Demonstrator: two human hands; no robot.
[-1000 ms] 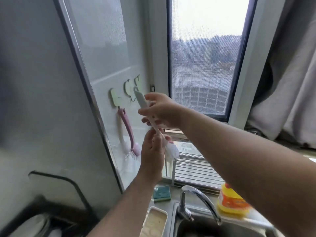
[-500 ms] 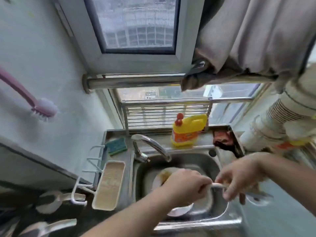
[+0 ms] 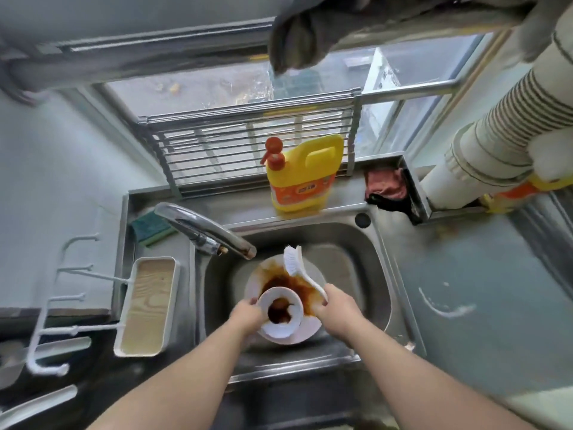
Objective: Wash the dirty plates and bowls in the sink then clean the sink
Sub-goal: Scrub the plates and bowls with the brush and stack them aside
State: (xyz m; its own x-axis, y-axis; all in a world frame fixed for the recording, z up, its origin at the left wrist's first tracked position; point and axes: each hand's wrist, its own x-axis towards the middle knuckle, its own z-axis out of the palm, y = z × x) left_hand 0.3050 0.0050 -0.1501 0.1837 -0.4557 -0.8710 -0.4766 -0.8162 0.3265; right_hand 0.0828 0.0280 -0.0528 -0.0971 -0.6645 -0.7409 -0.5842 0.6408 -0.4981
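The stainless sink (image 3: 366,262) held the work at inspection: a white plate (image 3: 310,332) lay on its floor toward the near wall, smeared with brown sauce, and a white bowl (image 3: 280,318) sat on the plate with a dark residue in its bottom. The left hand (image 3: 248,315) gripped the bowl's left rim, fingers curled over the edge, apparently to steady or tilt it for scrubbing. The right hand (image 3: 336,311) was closed round the handle of a white dish brush (image 3: 294,262), whose bristled head stood raised above the plate's far edge, clear of the dishes; it appeared poised for scrubbing rather than at work. The tap (image 3: 201,228) reached from the sink's left rear corner with its spout over the basin beside the plate; no running water could be made out. A yellow detergent bottle (image 3: 302,178) stood on the ledge behind the sink, within reach for soaping, with a green sponge (image 3: 150,229) on the left rear corner of the surround and a reddish cloth (image 3: 386,184) in the right rear corner. A white tray (image 3: 148,305) hung beside the sink's left edge. Judged on these positions, washing was only just starting: both dishes remained soiled and the sink itself was uncleaned.
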